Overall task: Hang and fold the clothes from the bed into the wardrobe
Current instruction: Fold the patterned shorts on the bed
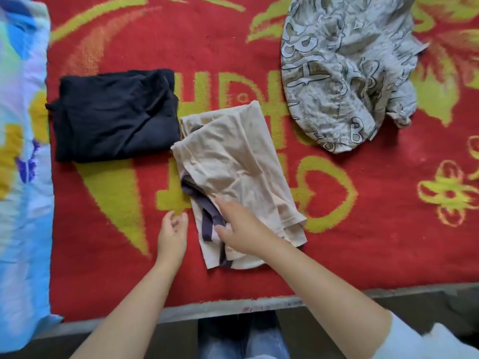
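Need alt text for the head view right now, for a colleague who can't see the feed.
Seen from above, a person's right hand presses on a half-folded beige garment with dark trim on a red and yellow blanket, while the left hand hovers open beside it. A folded black garment lies to the left, and a crumpled grey patterned garment lies at upper right.

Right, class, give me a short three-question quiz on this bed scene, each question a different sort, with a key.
1. True or false: the black garment is folded.
2. Which hand rests on the beige shirt? A) left hand B) right hand
3. Fill in: the unfolded patterned grey garment lies on the red ____.

Key: 1 true; 2 B; 3 blanket.
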A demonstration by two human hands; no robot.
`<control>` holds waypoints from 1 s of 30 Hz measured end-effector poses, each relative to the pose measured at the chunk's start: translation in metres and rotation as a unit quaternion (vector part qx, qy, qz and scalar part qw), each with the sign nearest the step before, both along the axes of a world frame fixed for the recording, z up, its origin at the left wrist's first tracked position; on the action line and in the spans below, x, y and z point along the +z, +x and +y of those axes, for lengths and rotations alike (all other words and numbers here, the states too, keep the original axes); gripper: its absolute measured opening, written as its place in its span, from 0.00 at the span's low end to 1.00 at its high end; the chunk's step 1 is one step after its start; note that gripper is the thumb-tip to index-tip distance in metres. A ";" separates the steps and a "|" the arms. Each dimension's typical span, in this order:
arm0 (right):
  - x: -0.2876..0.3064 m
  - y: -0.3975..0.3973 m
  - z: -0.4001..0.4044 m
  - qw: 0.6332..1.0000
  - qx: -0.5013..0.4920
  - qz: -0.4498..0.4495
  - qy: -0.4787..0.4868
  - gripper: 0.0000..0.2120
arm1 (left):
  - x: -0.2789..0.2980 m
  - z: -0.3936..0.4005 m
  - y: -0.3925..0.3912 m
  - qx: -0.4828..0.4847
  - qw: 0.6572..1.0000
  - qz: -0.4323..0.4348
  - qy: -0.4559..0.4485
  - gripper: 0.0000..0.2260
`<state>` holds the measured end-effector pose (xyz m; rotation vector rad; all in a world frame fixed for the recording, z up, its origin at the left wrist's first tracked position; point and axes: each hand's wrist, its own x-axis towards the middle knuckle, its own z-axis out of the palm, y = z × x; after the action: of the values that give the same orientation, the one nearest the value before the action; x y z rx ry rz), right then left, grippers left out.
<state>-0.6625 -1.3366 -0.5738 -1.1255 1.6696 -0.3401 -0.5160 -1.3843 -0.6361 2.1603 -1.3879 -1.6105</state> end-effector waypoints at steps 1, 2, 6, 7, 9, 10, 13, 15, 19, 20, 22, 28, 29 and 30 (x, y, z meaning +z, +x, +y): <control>-0.001 -0.007 0.008 0.998 -0.061 -0.004 0.004 0.17 | 0.000 0.002 -0.001 -0.003 0.999 0.005 0.032 0.25; -0.005 -0.017 0.018 0.993 -0.117 0.036 0.007 0.17 | 0.000 0.005 -0.005 -0.020 0.998 0.005 0.067 0.24; -0.032 -0.073 0.058 0.946 -0.242 0.171 0.132 0.23 | 0.000 0.024 -0.035 -0.061 0.990 -0.005 0.126 0.15; -0.039 -0.079 0.064 0.934 -0.282 0.123 0.183 0.26 | -0.003 0.030 -0.041 -0.042 0.990 -0.004 0.132 0.21; -0.053 -0.079 0.073 0.908 -0.352 0.042 0.222 0.23 | -0.010 0.038 -0.052 0.000 0.987 0.011 0.160 0.26; -0.057 -0.077 0.078 0.898 -0.378 0.009 0.223 0.14 | -0.011 0.041 -0.055 0.036 0.981 0.024 0.188 0.24; -0.049 -0.079 0.079 0.822 -0.483 -0.187 0.238 0.04 | 0.000 0.040 -0.054 0.166 0.932 0.126 0.296 0.15; -0.036 -0.093 0.067 0.752 -0.540 -0.320 0.201 0.11 | 0.016 0.022 -0.054 0.220 0.891 0.221 0.329 0.07; -0.007 -0.118 -0.003 0.728 -0.541 -0.417 0.066 0.18 | 0.049 -0.053 -0.068 0.366 0.806 0.349 0.308 0.11; -0.001 -0.121 -0.025 0.713 -0.566 -0.412 0.035 0.14 | 0.055 -0.073 -0.073 0.406 0.790 0.372 0.269 0.10; -0.002 -0.131 -0.065 0.722 -0.584 -0.371 -0.006 0.17 | 0.061 -0.104 -0.080 0.430 0.786 0.398 0.199 0.13; -0.062 -0.141 -0.081 0.927 -0.340 0.152 0.035 0.28 | 0.013 -0.095 -0.075 0.103 0.991 -0.069 0.041 0.38; -0.068 -0.141 -0.081 0.927 -0.338 0.150 0.061 0.32 | 0.007 -0.090 -0.075 0.113 0.989 -0.040 0.084 0.40; -0.072 -0.141 -0.081 0.924 -0.350 0.126 0.086 0.35 | 0.004 -0.086 -0.077 0.132 0.984 0.011 0.116 0.39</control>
<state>-0.8030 -1.4176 -0.6454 -0.4148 2.2591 -0.4959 -0.5934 -1.4704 -0.6321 2.3239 -0.8973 -1.7551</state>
